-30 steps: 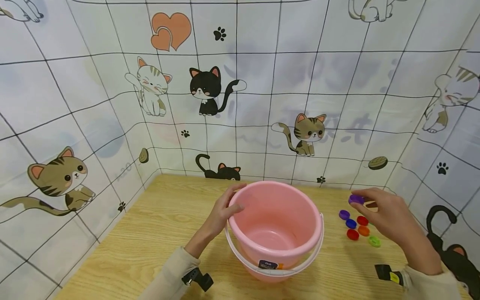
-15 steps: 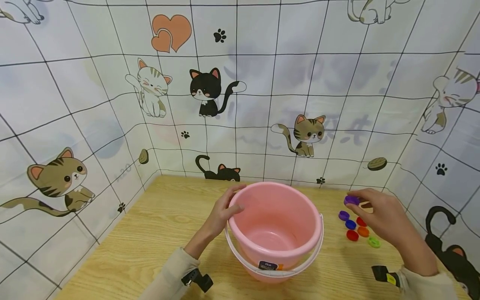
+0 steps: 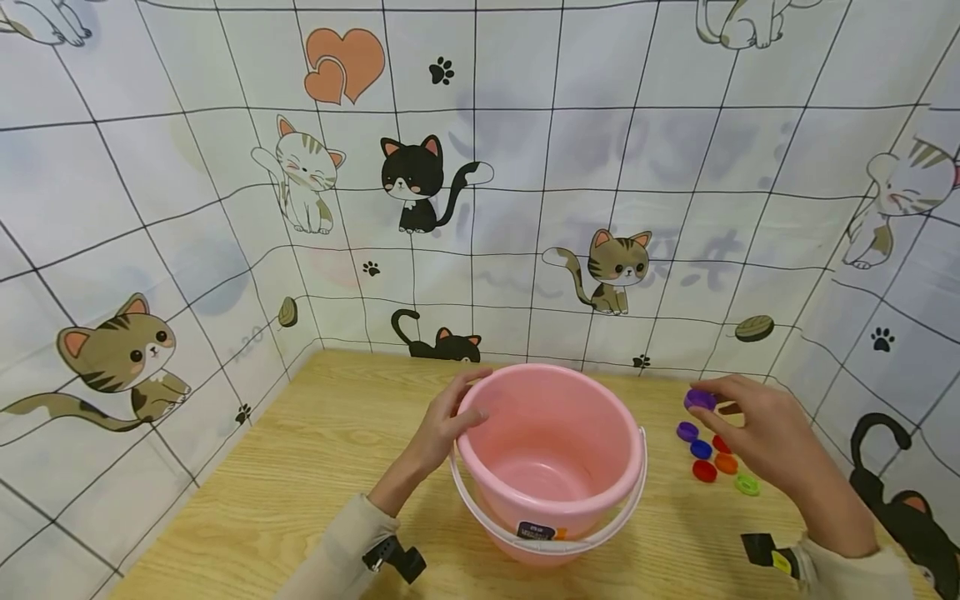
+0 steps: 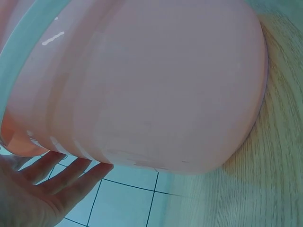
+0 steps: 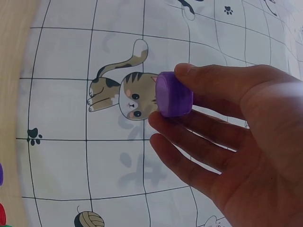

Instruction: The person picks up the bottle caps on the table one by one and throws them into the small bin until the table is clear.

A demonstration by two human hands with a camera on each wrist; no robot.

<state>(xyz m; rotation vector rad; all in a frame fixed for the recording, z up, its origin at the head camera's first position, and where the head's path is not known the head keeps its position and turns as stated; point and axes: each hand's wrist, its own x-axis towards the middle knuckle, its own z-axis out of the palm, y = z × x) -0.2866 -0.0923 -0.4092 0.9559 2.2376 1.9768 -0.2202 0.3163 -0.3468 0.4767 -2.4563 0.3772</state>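
A pink bucket (image 3: 551, 442) with a white handle (image 3: 558, 546) stands on the table, its mouth facing up and toward me. My left hand (image 3: 442, 425) grips its left rim, thumb over the inner edge; in the left wrist view that hand's fingers (image 4: 71, 182) lie against the outer wall. Right of the bucket, my right hand (image 3: 768, 429) pinches a purple bottle cap (image 3: 700, 400) between thumb and fingertips, above the table. The right wrist view shows the ridged purple cap (image 5: 174, 94) close up. Below that hand lie several caps: purple (image 3: 687, 432), blue (image 3: 701, 450), red (image 3: 704, 472), orange (image 3: 725, 463) and green (image 3: 747, 484).
The wood-grain table (image 3: 315, 442) reaches back to a cloth wall (image 3: 510, 208) printed with cats and grid lines. Similar cloth hangs on the left and right sides. The bucket's handle hangs down across its front.
My right hand has shifted slightly left with the purple bottle cap still pinched. The left hand and the bucket stay in place.
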